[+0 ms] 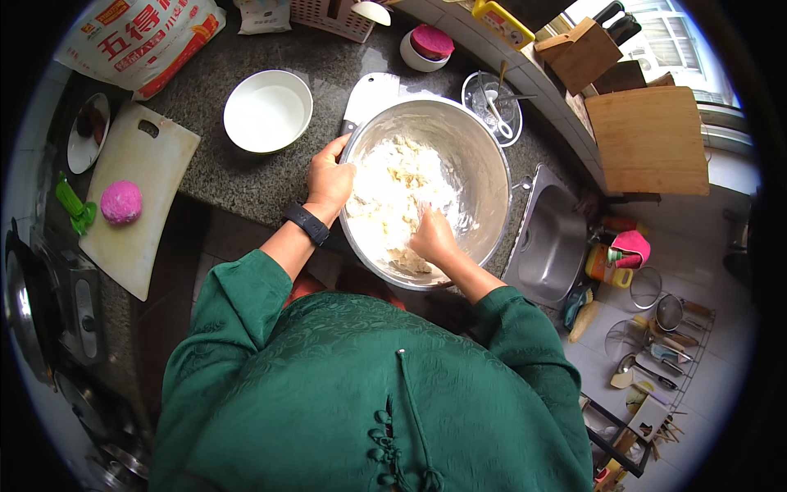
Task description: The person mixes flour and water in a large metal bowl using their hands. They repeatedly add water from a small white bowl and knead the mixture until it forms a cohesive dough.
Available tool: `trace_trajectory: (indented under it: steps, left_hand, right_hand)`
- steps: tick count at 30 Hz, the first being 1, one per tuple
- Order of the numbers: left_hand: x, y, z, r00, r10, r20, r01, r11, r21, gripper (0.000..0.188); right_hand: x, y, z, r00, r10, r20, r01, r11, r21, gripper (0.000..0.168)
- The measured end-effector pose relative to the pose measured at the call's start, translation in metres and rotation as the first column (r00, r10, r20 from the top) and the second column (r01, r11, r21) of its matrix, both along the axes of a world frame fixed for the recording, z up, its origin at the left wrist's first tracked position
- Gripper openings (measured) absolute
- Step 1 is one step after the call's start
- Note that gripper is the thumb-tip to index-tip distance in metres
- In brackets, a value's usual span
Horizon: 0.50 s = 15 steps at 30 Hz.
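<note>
A large metal mixing bowl [486, 178] stands at the counter's front edge, tilted a little towards me. Its left rim is gripped by my left hand [331, 178], thumb inside and fingers outside. Loose white flour and shaggy, pale dough [409, 178] lie in the bowl. My right hand [435, 237] is down in this mixture, fingers curled; whether they enclose any dough is hidden. Partly behind the bowl lies a cleaver [372, 98] with a dark handle. To the left is a white bowl [268, 111].
A pink dough ball [121, 202] rests on a white cutting board [163, 144] at left. A flour bag [147, 43] stands behind it. Beyond the mixing bowl is a bowl of utensils [515, 120]. The steel sink [547, 240] lies right, below a wooden board [648, 141].
</note>
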<state>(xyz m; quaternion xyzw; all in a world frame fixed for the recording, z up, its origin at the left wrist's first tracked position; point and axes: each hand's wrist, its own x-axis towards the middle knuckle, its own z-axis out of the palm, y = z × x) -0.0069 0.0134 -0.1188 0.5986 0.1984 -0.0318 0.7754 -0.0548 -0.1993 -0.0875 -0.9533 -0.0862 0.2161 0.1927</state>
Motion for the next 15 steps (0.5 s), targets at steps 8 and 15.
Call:
trace_trajectory:
  steps: [8, 15]
  left_hand:
    - [-0.037, -0.002, -0.004, 0.981, -0.007, 0.193, -0.02, 0.991, 0.134, 0.052]
    - [-0.043, 0.002, 0.005, 0.99, 0.015, 0.138, -0.014, 1.0, -0.005, 0.06]
  right_hand:
    - [0.018, 0.054, 0.002, 0.96, 0.28, -0.016, -0.28, 0.959, -0.043, 0.063]
    - [0.073, 0.074, -0.019, 0.96, 0.216, 0.175, -0.208, 0.976, -0.062, 0.05]
